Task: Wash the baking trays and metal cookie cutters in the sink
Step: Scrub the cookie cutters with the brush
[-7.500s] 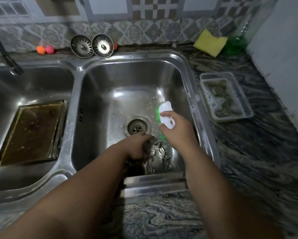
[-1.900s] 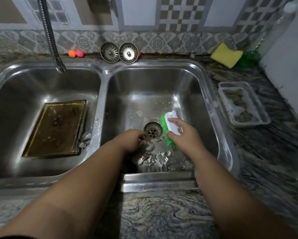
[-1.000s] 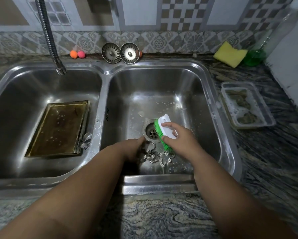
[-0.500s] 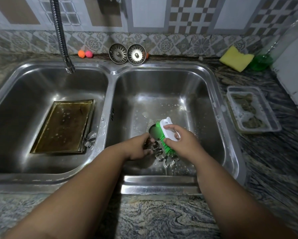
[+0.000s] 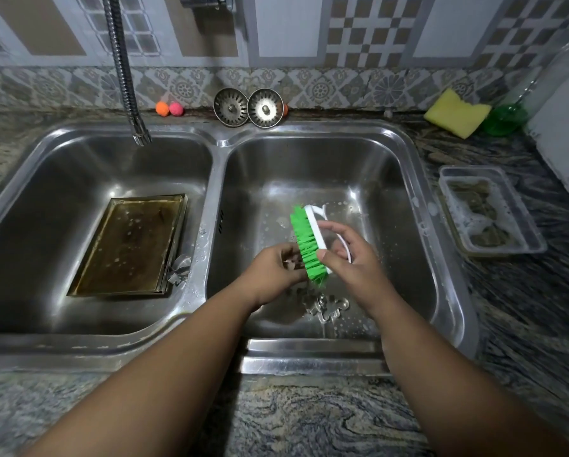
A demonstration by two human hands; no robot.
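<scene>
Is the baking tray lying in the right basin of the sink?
No, the tray lies flat on the floor of the left basin, on the other side of the divider.

cookie cutters [image 5: 326,306] at front, basin [image 5: 405,192] rear open

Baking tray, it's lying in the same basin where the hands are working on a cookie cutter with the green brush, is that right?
No, the basin is wrong. The head view shows the baking tray lying in the left basin, while the left hand holds a cookie cutter and the right hand holds the green brush against it over the right basin.
</scene>
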